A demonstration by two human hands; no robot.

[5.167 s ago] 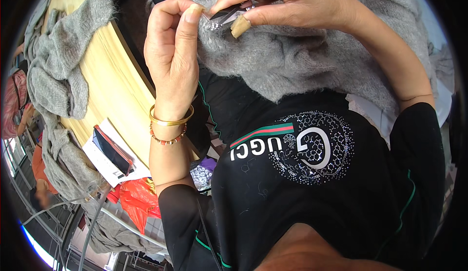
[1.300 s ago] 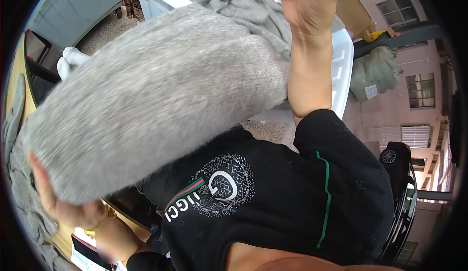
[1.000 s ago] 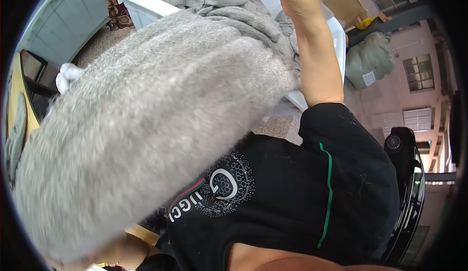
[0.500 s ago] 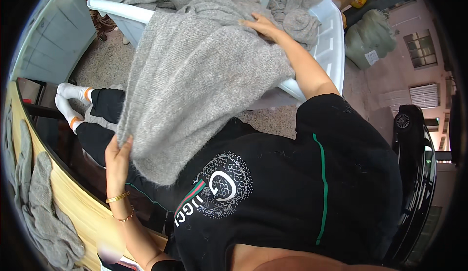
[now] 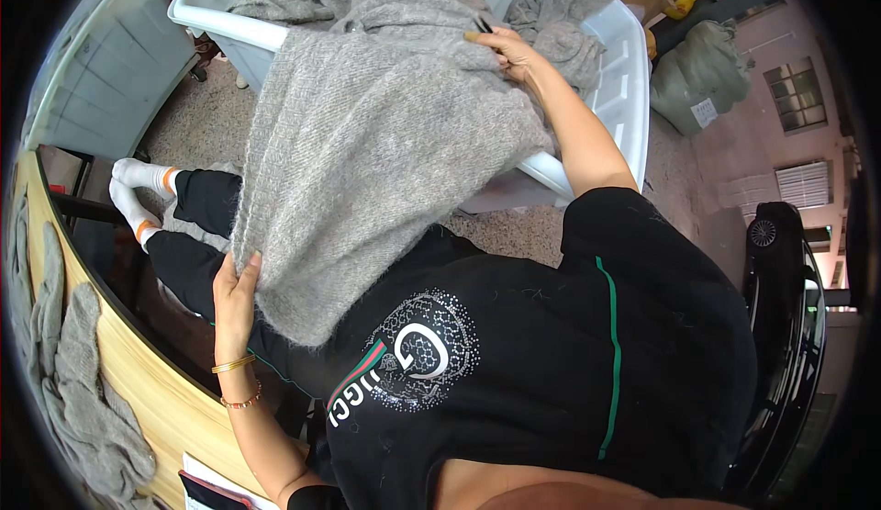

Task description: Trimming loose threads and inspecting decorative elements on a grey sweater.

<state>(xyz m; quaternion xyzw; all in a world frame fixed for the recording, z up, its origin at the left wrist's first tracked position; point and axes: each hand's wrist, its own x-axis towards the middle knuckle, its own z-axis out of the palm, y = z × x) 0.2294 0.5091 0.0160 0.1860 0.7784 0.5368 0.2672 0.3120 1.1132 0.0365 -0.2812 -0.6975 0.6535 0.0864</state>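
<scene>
A grey knitted sweater [image 5: 376, 152] is spread across my lap and over the near rim of a pale blue plastic tub [image 5: 601, 129]. Down at its lower left edge, my left hand [image 5: 236, 294] pinches the ribbed hem between thumb and fingers. My right hand [image 5: 514, 54] is closed at the upper part of the knit. A small tool with dark pointed tips [image 5: 483, 25] sticks out from its fingers; the rest of the tool is hidden in the hand. One fingertip there looks tan, as if covered.
More grey knitwear [image 5: 560, 37] lies in the tub. On the left, a wooden table [image 5: 138, 345] carries several grey knitted pieces [image 5: 83, 391] and a notebook [image 5: 216, 492]. Another pale tub [image 5: 110, 60] stands at far left. A green sack [image 5: 702, 69] and a black car [image 5: 780, 326] are at right.
My right hand has turned and closed its fingers, and the dark tool tips now show. My left hand has shifted slightly right with the hem.
</scene>
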